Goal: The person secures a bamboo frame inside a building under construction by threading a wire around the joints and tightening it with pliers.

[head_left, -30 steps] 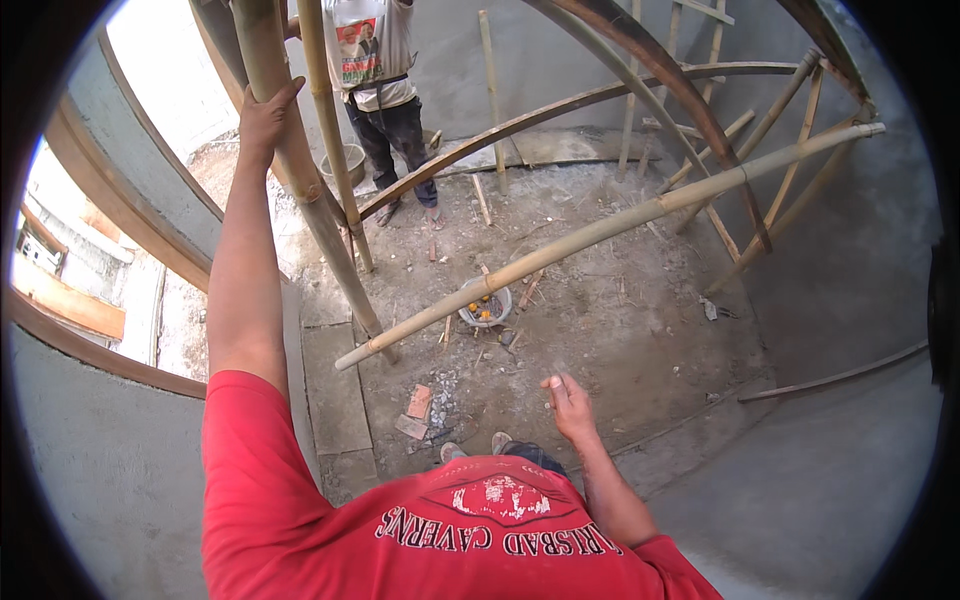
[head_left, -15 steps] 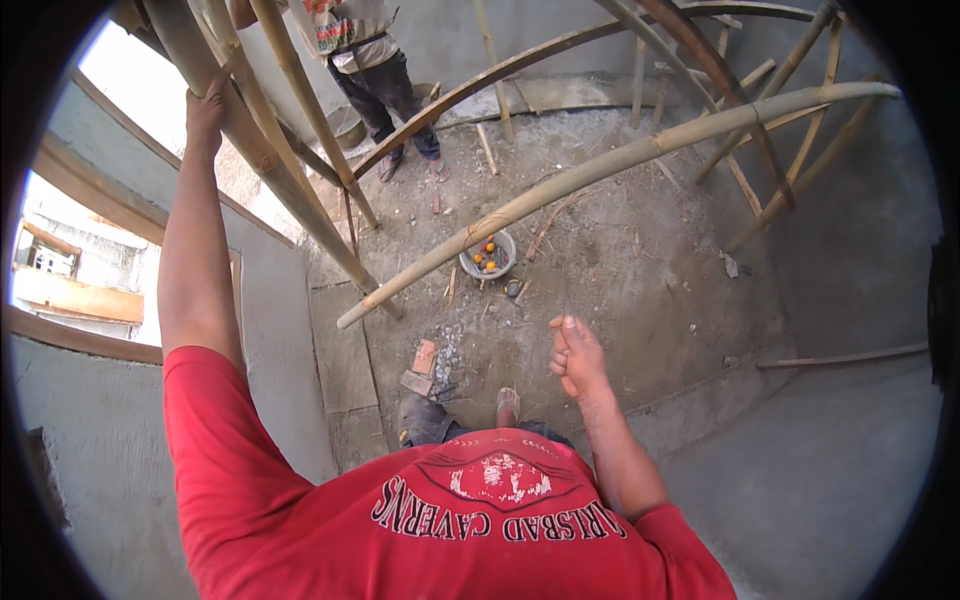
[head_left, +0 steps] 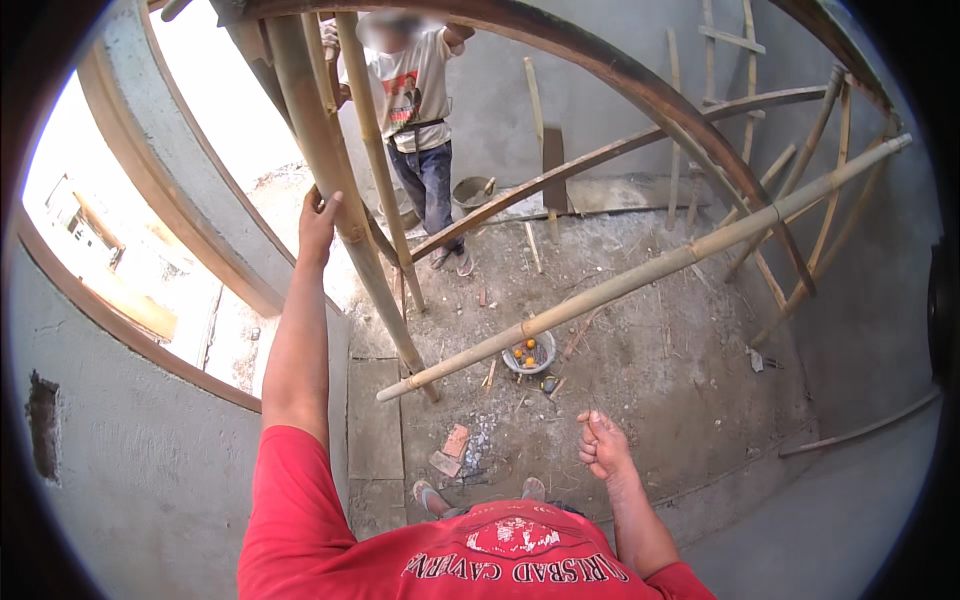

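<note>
My left arm stretches up and forward, and my left hand [head_left: 318, 226] grips the side of a thick upright bamboo pole [head_left: 350, 222]; some fingertips are hidden behind it. My right hand [head_left: 605, 447] is raised in front of my body, its fingers curled with thumb and forefinger pinched together. Whatever it may hold is too small to make out. Beyond that hand, a long bamboo pole [head_left: 640, 268] slants from lower left to upper right, its near end beside the foot of the upright one.
A grey bucket [head_left: 530, 366] with orange items stands on the floor. Brick pieces [head_left: 455, 440] lie near my feet. A person [head_left: 418, 110] stands among the poles. Curved wooden beams [head_left: 600, 60] arch overhead, and a window opening [head_left: 130, 270] lies left.
My view has tilted upward and shifted left, bringing more of the other person into sight. My left hand sits lower on the upright pole; my right hand stays pinched.
</note>
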Tool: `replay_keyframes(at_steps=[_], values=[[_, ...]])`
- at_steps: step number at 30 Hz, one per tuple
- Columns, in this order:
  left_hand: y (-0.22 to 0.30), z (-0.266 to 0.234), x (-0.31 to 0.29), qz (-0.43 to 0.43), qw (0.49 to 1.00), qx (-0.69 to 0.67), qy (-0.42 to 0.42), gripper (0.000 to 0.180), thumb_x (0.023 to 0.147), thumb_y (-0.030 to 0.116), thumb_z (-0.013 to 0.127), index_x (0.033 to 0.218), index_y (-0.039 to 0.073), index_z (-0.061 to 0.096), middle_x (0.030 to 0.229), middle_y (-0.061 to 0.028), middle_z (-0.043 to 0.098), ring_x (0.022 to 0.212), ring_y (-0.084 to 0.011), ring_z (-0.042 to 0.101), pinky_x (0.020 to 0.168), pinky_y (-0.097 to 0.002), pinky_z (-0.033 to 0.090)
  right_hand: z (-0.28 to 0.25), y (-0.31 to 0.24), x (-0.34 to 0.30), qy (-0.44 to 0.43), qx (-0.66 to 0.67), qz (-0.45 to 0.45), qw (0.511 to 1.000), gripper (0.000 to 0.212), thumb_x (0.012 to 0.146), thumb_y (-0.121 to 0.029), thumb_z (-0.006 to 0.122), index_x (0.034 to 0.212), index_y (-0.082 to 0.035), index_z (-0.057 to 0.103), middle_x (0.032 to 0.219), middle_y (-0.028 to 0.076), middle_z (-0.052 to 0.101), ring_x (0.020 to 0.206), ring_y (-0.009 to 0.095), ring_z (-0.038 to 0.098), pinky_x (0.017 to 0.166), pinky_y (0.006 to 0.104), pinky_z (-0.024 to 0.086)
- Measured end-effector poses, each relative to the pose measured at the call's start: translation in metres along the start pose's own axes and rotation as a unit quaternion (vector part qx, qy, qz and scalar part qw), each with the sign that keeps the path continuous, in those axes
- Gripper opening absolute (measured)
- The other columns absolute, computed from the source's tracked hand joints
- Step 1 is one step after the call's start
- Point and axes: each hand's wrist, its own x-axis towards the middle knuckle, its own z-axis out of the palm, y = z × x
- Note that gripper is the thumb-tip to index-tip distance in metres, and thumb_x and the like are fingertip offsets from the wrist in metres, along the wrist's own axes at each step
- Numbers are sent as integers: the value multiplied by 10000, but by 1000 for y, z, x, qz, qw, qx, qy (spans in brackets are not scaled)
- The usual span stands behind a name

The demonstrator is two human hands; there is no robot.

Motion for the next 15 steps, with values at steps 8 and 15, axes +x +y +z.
replay_keyframes(at_steps=[8,15], values=[[17,-13,-36,-53,997,-19,-44,769,933,383,704,1525,16,375,1482,-142,487,1271,-254,510,1016,-340,400,20,9,1,-19,-15,17,1000,301,1067,-399,511,1092,-105,569,624,-71,296,477,42,227,426,224,202],[-24,47,-258,-128,985,4,-117,486,1013,442,581,1200,-2,645,1099,-134,683,990,-210,640,872,-347,510,15,12,-3,24,-10,-24,999,311,1062,-417,517,1093,-116,588,616,-86,290,474,37,236,430,227,198]])
